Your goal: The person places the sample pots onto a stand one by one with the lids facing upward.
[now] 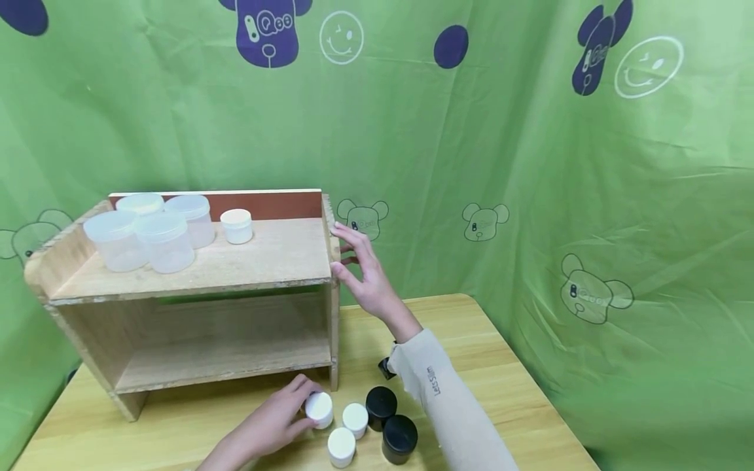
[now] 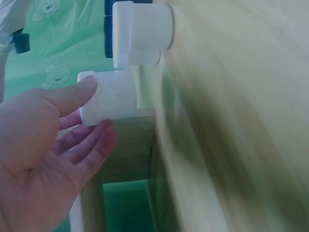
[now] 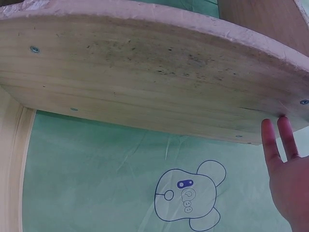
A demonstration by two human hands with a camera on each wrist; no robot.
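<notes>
My left hand [image 1: 281,413] has thumb and fingers around a small white lidded jar [image 1: 319,410] at the table's front. The left wrist view shows the thumb on one side of that jar [image 2: 113,94] and fingertips on the other. Two more white jars [image 1: 355,419] stand just right of it, beside two black jars [image 1: 400,439]. My right hand [image 1: 371,281] rests at the right side of a wooden shelf [image 1: 283,252], fingers extended along its side panel [image 3: 145,72]. In the right wrist view two fingertips touch that panel's lower part.
Several clear lidded tubs [image 1: 167,242] crowd the left of the shelf's top board, with one white jar [image 1: 237,226] to their right. The lower board [image 1: 230,340] is bare. A green printed curtain [image 1: 412,144] hangs behind and right of the wooden table [image 1: 471,353].
</notes>
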